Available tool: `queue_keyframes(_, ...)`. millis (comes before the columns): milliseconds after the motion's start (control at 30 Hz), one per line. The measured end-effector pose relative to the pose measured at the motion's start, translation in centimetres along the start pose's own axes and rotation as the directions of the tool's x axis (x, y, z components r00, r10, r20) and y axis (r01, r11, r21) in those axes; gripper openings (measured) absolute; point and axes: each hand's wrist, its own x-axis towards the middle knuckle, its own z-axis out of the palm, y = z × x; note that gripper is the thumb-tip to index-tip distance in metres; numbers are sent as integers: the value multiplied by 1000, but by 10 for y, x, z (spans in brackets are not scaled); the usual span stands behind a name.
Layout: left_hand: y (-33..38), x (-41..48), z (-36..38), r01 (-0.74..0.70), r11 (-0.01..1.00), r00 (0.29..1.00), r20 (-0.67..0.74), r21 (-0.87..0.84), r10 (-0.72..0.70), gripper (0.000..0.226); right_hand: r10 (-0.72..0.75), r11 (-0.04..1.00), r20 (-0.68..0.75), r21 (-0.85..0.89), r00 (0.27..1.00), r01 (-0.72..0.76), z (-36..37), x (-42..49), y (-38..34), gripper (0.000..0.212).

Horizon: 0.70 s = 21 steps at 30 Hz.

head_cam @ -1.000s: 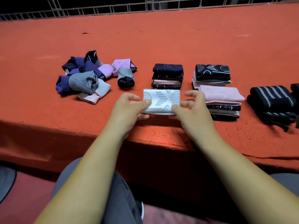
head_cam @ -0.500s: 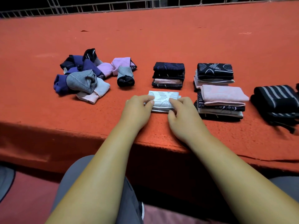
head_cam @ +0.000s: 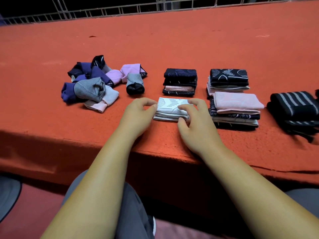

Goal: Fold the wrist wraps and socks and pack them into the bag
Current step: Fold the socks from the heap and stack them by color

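A folded white sock [head_cam: 170, 107] with grey dashes lies flat near the front edge of the orange table [head_cam: 172, 40]. My left hand [head_cam: 138, 114] pinches its left end with curled fingers. My right hand [head_cam: 196, 121] grips its right end, fingers on top and thumb at the front edge. A loose pile of purple, grey and pink socks [head_cam: 91, 85] sits to the left, with a rolled grey-and-black sock [head_cam: 135, 83] beside it. Black wrist wraps [head_cam: 293, 104] with grey stripes lie at the far right. No bag is in view.
Three stacks of folded socks stand behind and right of my hands: a dark stack [head_cam: 180, 81], a patterned-top stack [head_cam: 228, 78] and a pink-topped stack [head_cam: 236, 104]. A metal railing [head_cam: 120, 9] runs along the table's far edge. My knees are below the front edge.
The white sock was held up between both hands, then came down onto the table. Both hands have stayed at its ends, and it now lies flat and thicker.
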Motion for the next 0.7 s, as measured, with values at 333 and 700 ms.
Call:
queue_keyframes(333,-28,68,-22,-40,842,998,-24,537,63,44,-110,988,-51,100,993,115,-4,-4,-2,15)
queue_keyframes(700,-49,89,-12,-18,841,995,-70,541,66,51,-90,986,-61,138,994,97,1,2,4,14)
